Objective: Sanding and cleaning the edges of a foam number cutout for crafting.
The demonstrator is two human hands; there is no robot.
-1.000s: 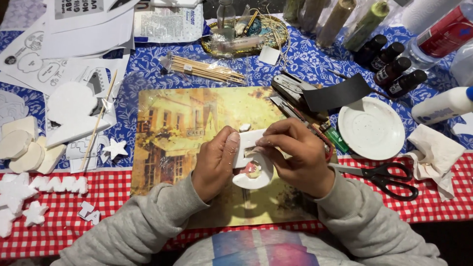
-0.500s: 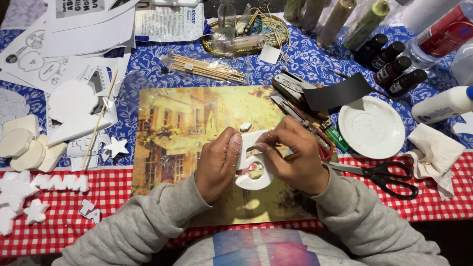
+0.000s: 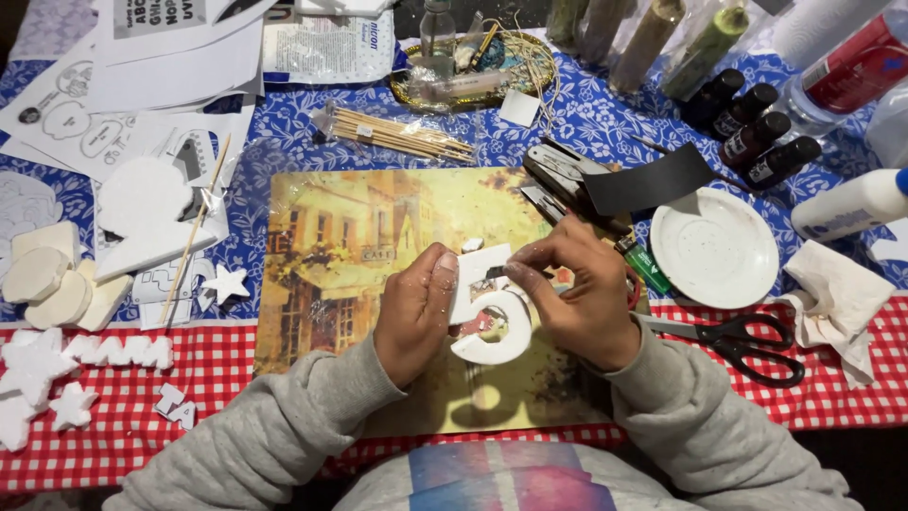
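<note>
My left hand (image 3: 414, 310) grips a white foam cut-out (image 3: 494, 333), curved with a round hole, holding its left edge just above a yellow picture placemat (image 3: 340, 237). From the right, my right hand (image 3: 579, 291) pinches a small dark tool (image 3: 494, 273) against the upper part of the foam. A tiny foam scrap (image 3: 471, 244) lies on the mat just above. Both arms wear grey sleeves.
Black-handled scissors (image 3: 747, 343), a white plate (image 3: 714, 248), a green lighter (image 3: 648, 265) and crumpled tissue (image 3: 837, 298) lie to the right. Wooden skewers (image 3: 402, 135) and paint bottles (image 3: 752, 128) sit behind. Foam blocks (image 3: 57, 274), foam stars (image 3: 38, 378) and papers (image 3: 142, 76) fill the left.
The foam cut-out and both hands have shifted slightly, with the right hand's fingertips working along the top of the foam. Nothing else on the table has moved.
</note>
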